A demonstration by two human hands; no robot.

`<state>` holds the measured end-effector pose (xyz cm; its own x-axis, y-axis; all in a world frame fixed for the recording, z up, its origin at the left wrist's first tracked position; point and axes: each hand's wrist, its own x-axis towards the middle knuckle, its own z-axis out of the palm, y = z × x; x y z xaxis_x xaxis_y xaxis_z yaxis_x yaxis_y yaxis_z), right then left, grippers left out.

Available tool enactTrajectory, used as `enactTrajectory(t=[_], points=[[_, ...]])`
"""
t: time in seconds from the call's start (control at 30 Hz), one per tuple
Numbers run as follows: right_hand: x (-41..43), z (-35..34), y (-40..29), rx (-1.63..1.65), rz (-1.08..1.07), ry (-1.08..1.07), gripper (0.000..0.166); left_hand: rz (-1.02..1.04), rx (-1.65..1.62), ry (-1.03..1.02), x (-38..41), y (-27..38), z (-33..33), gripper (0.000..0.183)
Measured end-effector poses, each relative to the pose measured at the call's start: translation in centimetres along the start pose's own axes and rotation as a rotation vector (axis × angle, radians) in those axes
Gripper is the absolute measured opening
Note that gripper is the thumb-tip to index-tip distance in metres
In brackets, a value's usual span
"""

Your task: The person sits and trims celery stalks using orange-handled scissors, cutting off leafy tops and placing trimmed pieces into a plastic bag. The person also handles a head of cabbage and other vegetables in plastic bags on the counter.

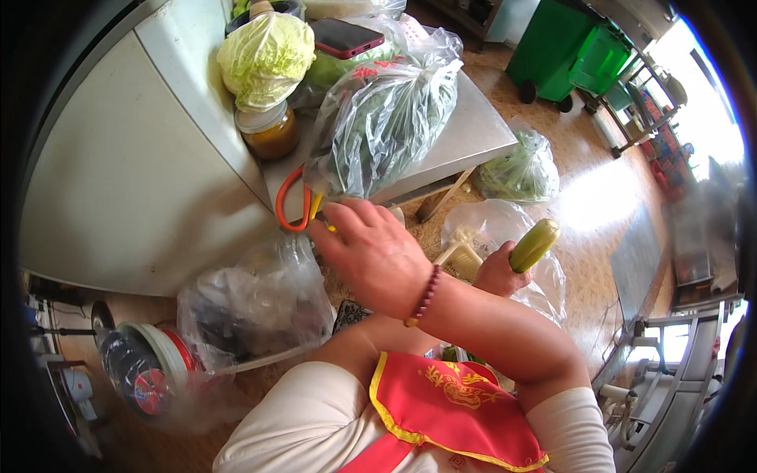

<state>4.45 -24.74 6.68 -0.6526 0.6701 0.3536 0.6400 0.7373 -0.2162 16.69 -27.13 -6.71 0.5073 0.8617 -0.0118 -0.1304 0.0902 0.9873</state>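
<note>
My arms are crossed, the right forearm above the left. My left hand (501, 273) grips a green, elongated vegetable (534, 245) that points up to the right; its exact kind is unclear. My right hand (378, 254), with a dark red bead bracelet (427, 295) at the wrist, is at the front edge of the metal table (479, 127). Beside its fingers are an orange loop handle (280, 198) and a yellow strip (316, 206). The right fingertips are partly hidden, so I cannot see whether they hold anything. A clear bag of leafy greens (384, 124) lies just beyond.
A napa cabbage (266, 59) rests above a lidded jar (269, 133); a phone (349, 38) lies on bagged vegetables. Plastic bags (254, 313) sit at left, and a cream plastic basket (461, 260) is below. Bagged greens (520, 168) and a green wheeled bin (550, 50) stand on the floor.
</note>
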Motion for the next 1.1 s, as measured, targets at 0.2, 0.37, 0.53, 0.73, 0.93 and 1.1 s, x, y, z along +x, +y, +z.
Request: enactTrajectory(t=[0.2,0.37,0.53,0.73,0.93,1.1], points=[[3.0,4.0,-0.8,-0.320,0.051,-0.098,0.043,-0.002,-0.059,-0.042,0.4,0.5,-0.9,0.036],[3.6,4.1,-1.6,-0.209,0.102,-0.171,0.024,-0.012,-0.161,-0.020,0.3,-0.3,-0.7,0.029],[0.8,3.2,-3.1,0.169,0.202,-0.118,0.022,0.055,-0.136,0.039,0.3,0.0,-1.1,0.031],[-4.2,-3.7,-2.4,0.816,0.419,0.198,0.018,0.043,-0.231,0.093,2.0,-1.8,-1.6,0.027],[-15.2,-11.8,-0.7,1.553,0.445,0.631,0.028,0.187,-0.445,0.568,-2.9,-0.3,-1.4,0.040],[-27.3,-14.9,0.3,1.248,0.589,0.935,0.059,0.198,-0.426,0.402,1.5,3.0,-5.4,0.037]])
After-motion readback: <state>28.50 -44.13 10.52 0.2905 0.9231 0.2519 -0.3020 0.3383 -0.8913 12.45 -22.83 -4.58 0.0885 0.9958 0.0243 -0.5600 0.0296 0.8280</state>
